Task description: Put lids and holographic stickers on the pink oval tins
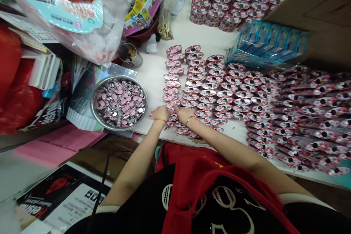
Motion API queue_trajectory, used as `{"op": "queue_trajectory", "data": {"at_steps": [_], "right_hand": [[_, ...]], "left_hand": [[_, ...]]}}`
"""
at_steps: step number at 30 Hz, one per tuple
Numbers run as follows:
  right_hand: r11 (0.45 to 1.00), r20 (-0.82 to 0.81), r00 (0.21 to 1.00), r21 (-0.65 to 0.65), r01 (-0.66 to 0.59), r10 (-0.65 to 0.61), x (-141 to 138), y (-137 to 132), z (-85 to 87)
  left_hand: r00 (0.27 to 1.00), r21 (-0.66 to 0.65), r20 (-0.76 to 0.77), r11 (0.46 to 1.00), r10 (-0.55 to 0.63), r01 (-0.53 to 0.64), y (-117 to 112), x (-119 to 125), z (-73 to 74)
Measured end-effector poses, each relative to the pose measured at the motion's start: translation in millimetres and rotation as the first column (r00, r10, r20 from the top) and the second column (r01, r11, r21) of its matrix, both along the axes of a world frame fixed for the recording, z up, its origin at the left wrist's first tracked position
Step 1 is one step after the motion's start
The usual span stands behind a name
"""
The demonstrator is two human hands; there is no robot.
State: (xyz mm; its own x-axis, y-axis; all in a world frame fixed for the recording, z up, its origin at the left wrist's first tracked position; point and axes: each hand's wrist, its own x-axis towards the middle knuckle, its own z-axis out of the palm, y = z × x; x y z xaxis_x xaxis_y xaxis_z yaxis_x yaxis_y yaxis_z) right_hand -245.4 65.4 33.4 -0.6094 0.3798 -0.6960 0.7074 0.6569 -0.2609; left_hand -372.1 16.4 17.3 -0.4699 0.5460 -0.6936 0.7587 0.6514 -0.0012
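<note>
Along the white surface [178,33], left hand [160,113] and right hand [186,114] rest, fingers [176,108] together, on pink-and-silver oval tins [200,93], overlapped to save room.

My left hand [160,114] and right hand [185,114] sit at the low end of the rows of pink-and-silver cases [208,93], and those rows block any path to my right. To my left, a strip of white tabletop [152,80] leaves a passage between the rows and the steel bowl [118,128] of pink discs [119,102]. Farther up, a metal cup [130,55] and a plastic bag [93,33] crowd that passage; blue packs [267,42] stand beyond the rows.
</note>
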Motion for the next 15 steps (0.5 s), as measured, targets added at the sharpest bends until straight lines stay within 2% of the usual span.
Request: {"op": "queue_trajectory", "data": {"at_steps": [3,7,9,11,12,13,14,15], "right_hand": [[0.999,0.007,1.0,-0.024,-0.031,0.031,-5,4,-0.1],[0.999,-0.006,1.0,-0.037,-0.013,0.013,-8,10,1.6],[0.997,-0.036,0.998,-0.07,0.042,-0.045,-5,12,3.0],[0.972,-0.132,0.969,-0.145,0.187,-0.207,3,11,3.9],[0.928,-0.198,0.917,-0.216,0.303,-0.345,8,8,4.1],[0.844,-0.248,0.822,-0.325,0.427,-0.512,13,3,4.2],[0.701,-0.252,0.682,-0.479,0.528,-0.687,17,-3,4.5],[0.515,-0.193,0.527,-0.635,0.577,-0.828,20,-11,5.1]], "left_hand": [[0.999,-0.069,0.005,0.996,-0.051,0.052,3,-4,-1.4],[0.999,-0.013,0.004,0.999,-0.053,0.053,4,-5,2.8],[0.999,0.039,0.005,0.998,-0.042,0.042,2,-2,8.3],[0.999,0.093,0.004,0.995,-0.038,0.037,-3,5,14.4],[0.999,0.161,0.023,0.986,-0.035,0.031,-8,10,17.2],[0.997,0.266,0.068,0.964,-0.034,0.014,-14,16,19.5],[0.989,0.392,0.139,0.92,-0.044,-0.015,-21,24,21.5],[0.973,0.517,0.221,0.854,-0.07,-0.056,-29,31,23.3]]}}
